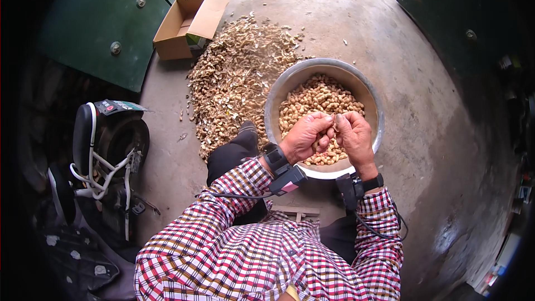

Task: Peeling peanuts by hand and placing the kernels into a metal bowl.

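Over a round metal basin (370, 86) of unshelled peanuts (320, 97), my two hands meet with thumbs and fingertips together. My left hand (306, 135) is closed, its fingers curled in and its thumb pointing to the right. Facing it, my right hand (356, 138) pinches with thumb and forefinger. A peanut seems to be held between the fingertips of both, mostly hidden by them. Left of the basin a wide heap of empty peanut shells (237, 75) is spread on the floor, reaching up to the basin's rim.
An open cardboard box (209, 14) stands at the heap's far left edge. Green metal doors (106, 28) flank the opening ahead. At the left is a wheeled thing with a white tube frame and black seat (83, 134). My shoe (247, 134) touches the shells.
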Demonstrator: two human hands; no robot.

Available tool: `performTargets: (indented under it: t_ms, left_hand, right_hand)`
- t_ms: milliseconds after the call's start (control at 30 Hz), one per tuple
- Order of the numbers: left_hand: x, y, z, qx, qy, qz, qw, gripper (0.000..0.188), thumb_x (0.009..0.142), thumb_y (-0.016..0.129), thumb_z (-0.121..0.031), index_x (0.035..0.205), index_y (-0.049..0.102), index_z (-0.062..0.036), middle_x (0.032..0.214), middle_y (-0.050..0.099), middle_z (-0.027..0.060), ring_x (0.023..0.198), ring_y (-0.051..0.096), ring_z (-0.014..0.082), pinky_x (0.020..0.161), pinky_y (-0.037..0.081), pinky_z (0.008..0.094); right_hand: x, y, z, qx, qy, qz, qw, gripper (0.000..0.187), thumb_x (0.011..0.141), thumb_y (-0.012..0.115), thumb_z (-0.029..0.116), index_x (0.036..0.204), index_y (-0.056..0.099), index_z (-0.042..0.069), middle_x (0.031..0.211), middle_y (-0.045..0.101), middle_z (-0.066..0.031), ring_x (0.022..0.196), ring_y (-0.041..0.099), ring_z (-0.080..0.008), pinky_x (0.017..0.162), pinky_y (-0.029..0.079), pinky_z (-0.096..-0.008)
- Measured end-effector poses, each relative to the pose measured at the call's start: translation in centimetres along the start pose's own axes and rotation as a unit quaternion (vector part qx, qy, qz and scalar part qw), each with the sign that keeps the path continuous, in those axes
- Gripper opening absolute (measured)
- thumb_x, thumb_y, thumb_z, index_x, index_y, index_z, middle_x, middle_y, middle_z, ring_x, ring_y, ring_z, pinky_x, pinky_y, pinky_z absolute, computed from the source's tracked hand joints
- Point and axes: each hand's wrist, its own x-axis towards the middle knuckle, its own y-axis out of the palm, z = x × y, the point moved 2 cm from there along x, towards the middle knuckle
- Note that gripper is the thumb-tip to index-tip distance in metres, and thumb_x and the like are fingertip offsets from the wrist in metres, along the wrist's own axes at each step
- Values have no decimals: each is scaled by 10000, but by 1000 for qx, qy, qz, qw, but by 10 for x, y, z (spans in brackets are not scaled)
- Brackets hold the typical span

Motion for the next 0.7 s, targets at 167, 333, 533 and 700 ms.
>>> performTargets:
  t_ms: [167, 333, 533, 700]
  left_hand:
    - [1, -1, -5, -12, 22, -33, 999, 113, 867, 518, -167, 808, 484, -77, 613, 541, 24, 422, 501, 73, 317, 368, 180]
    - [-3, 1, -6, 7, 48, -89, 995, 106, 827, 581, -148, 798, 502, -84, 599, 534, 20, 414, 493, 74, 311, 343, 174]
    - [-2, -1, -6, 12, 54, -81, 995, 107, 831, 576, -150, 797, 504, -78, 598, 530, 20, 421, 496, 72, 318, 348, 175]
    - [-2, -2, -3, -18, -4, -6, 1000, 111, 860, 534, -183, 831, 504, -79, 615, 520, 6, 449, 488, 69, 356, 361, 164]
  right_hand:
    - [1, -7, -5, 184, 71, -16, 980, 188, 847, 556, 213, 747, 533, 55, 602, 515, 15, 468, 440, -37, 417, 347, -163]
    - [0, -10, -1, 246, 126, -24, 961, 167, 847, 549, 219, 774, 531, 69, 649, 536, -9, 494, 469, -62, 407, 363, -173]
    - [0, -9, -1, 288, 136, 3, 948, 161, 849, 546, 221, 863, 519, 64, 700, 554, -35, 516, 497, -80, 407, 367, -173]
    - [1, -6, -4, 250, 121, 20, 961, 187, 834, 580, 203, 911, 534, 40, 702, 540, -12, 495, 448, -43, 415, 349, -162]
